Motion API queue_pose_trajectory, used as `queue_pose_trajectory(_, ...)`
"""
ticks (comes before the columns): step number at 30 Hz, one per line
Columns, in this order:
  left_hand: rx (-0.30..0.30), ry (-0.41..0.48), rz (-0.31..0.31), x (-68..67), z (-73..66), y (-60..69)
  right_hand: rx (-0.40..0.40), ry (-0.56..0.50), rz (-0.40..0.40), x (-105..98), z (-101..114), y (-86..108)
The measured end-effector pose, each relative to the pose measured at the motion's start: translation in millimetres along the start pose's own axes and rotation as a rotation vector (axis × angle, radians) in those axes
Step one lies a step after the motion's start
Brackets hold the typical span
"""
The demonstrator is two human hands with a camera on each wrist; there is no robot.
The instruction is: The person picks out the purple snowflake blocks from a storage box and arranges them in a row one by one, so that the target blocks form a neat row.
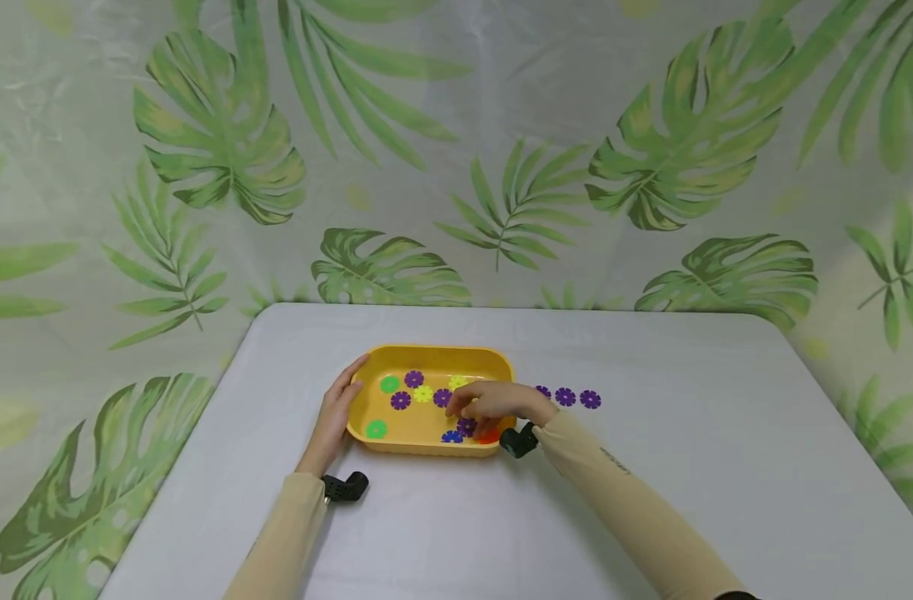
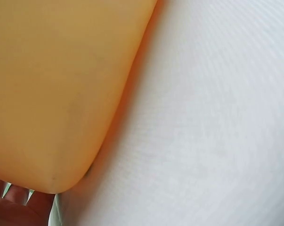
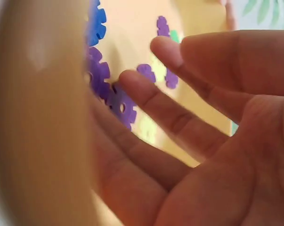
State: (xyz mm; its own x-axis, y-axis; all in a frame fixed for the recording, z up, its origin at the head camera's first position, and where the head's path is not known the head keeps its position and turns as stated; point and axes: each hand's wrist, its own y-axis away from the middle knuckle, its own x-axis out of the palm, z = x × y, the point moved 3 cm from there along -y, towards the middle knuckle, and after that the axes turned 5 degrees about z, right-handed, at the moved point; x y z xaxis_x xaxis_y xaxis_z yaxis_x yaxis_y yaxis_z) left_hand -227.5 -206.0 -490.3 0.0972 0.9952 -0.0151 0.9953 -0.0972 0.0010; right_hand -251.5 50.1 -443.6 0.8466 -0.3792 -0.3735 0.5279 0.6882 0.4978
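A yellow plastic tub (image 1: 419, 437) stands on the table, with several flower-shaped discs in purple, green, yellow, blue and red inside. At its left end my left hand (image 1: 335, 417) holds the rim, thumb on the near side and fingers along the outer wall. My right hand (image 1: 494, 400) reaches over the right end into the tub. In the right wrist view its fingers are apart, with nothing pinched between them. Close by the fingertips lie purple discs (image 3: 98, 70) and a blue disc (image 3: 98, 26). A red disc (image 1: 490, 437) is partly hidden beneath that hand.
Right of the tub, purple discs (image 1: 565, 397) lie in a row on the white tablecloth (image 1: 674, 433); the right wrist partly covers the leftmost. A leaf-patterned sheet (image 1: 516, 100) hangs behind the table. Each wrist carries a small black camera (image 1: 346, 487).
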Motion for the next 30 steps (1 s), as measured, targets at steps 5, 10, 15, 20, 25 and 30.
queue_pose_trajectory(5, -0.013, -0.015, 0.017, 4.8, -18.5, 7.9, 0.030, -0.015, 0.008, 4, -1, -4.5)
queue_pose_trajectory(10, -0.014, -0.031, 0.016, 6.5, -25.7, 11.4, 0.041, -0.067, -0.016, 5, -2, -6.1)
queue_pose_trajectory(15, -0.010, -0.021, 0.015, 5.9, -25.4, 11.7, 0.044, -0.083, -0.080, 5, -2, -7.0)
queue_pose_trajectory(20, -0.007, -0.014, 0.018, 6.1, -24.3, 12.3, 0.033, -0.081, -0.143, 6, -2, -5.6)
queue_pose_trajectory(25, -0.003, -0.006, 0.019, 7.0, -25.0, 12.8, -0.071, -0.113, -0.183, -2, 0, 6.4)
queue_pose_trajectory(30, 0.005, -0.002, 0.023, 7.9, -25.3, 13.6, -0.173, -0.178, -0.253, -25, -9, 34.0)
